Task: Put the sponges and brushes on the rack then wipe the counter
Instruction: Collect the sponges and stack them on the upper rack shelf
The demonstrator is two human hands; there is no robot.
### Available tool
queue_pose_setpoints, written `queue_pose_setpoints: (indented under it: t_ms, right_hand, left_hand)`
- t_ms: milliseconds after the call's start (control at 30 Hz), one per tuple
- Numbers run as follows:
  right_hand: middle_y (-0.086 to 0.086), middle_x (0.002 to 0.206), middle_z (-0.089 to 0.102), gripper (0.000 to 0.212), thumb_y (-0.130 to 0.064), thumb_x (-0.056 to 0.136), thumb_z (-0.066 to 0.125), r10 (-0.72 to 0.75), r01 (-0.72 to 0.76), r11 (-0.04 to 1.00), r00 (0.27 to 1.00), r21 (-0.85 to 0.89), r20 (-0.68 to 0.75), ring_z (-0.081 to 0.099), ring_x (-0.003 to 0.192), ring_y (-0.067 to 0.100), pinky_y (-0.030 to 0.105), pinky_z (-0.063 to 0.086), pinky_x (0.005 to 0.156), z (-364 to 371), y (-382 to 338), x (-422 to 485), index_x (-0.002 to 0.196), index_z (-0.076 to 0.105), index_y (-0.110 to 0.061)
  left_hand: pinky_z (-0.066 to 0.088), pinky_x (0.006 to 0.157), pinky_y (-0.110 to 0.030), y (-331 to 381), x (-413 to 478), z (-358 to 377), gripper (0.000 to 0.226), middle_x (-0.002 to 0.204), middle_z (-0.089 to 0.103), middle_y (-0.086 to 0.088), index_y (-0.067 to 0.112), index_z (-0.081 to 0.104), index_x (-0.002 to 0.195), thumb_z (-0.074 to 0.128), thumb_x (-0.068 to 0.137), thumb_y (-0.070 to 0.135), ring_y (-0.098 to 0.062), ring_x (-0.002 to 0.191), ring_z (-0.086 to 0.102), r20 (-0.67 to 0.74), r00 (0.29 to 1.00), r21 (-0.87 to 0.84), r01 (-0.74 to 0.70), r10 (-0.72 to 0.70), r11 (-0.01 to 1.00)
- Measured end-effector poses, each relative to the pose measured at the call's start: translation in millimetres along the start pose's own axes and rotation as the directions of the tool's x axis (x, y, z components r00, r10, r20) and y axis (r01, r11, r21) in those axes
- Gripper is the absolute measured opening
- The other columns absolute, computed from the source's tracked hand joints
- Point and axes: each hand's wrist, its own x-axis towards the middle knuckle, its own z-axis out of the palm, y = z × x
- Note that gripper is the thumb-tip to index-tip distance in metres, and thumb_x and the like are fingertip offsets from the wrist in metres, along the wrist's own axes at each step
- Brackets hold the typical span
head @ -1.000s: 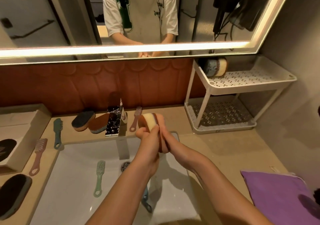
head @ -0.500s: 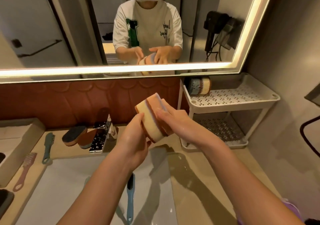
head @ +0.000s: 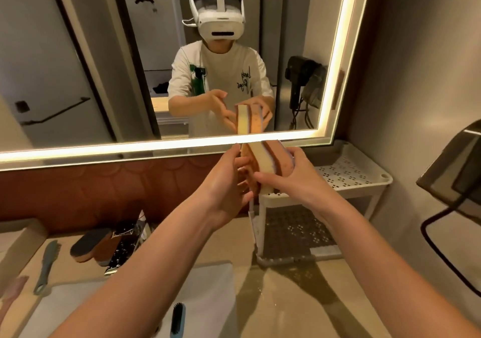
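step: I'm racking sponges | sponges [head: 265, 167] stacked on edge, mid-air before rack [head: 361, 179] | right hand [head: 291, 179] pinching them, left hand [head: 223, 181] fingers loose alongside | next: set on top shelf

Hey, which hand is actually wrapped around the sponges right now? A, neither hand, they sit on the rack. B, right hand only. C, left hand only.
B: the right hand curls its grip around the sponges, while the left hand is open-fingered beside them.
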Motion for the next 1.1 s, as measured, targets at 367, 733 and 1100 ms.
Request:
queue_pose_setpoints:
  t_ms: [367,733,1100]
  right_hand:
    - [0.001,0.118,0.057,0.067,-0.04,0.072,0.072,0.089,-0.155,0.961,0.958,-0.23,-0.272,0.055,0.104,0.021,0.048,0.05,0.09,-68.0,51.0,20.2,0.129,0.045,-0.019]
    - [0.006,0.12,0.057,0.064,-0.044,0.077,0.066,0.102,-0.25,0.882,0.929,-0.4,-0.356,0.053,0.108,0.026,0.038,0.047,0.084,-79.4,75.1,48.6,0.129,0.043,-0.015]
    - [0.01,0.129,0.051,0.078,-0.044,0.072,0.076,0.103,-0.216,0.899,0.95,-0.382,-0.295,0.05,0.117,0.026,0.035,0.046,0.092,-55.6,89.7,82.8,0.133,0.042,-0.008]
  left_hand:
    - [0.03,0.099,-0.027,-36.4,75.6,50.1,0.042,0.139,0.046,-0.001,0.018,0.042,0.136,0.024,0.102,0.036,-0.012,0.122,0.043,0.223,0.972,0.612,-0.2,0.076,0.765]
    - [0.044,0.095,-0.038,-80.7,94.5,37.2,0.031,0.108,0.069,0.004,0.022,0.067,0.11,0.047,0.094,0.038,-0.013,0.097,0.061,0.271,0.943,0.93,-0.308,0.191,0.2]
    - [0.048,0.092,-0.034,-79.9,95.3,32.6,0.028,0.11,0.07,0.003,0.02,0.068,0.112,0.052,0.093,0.034,-0.012,0.099,0.062,0.283,0.938,0.917,-0.326,0.198,0.23]
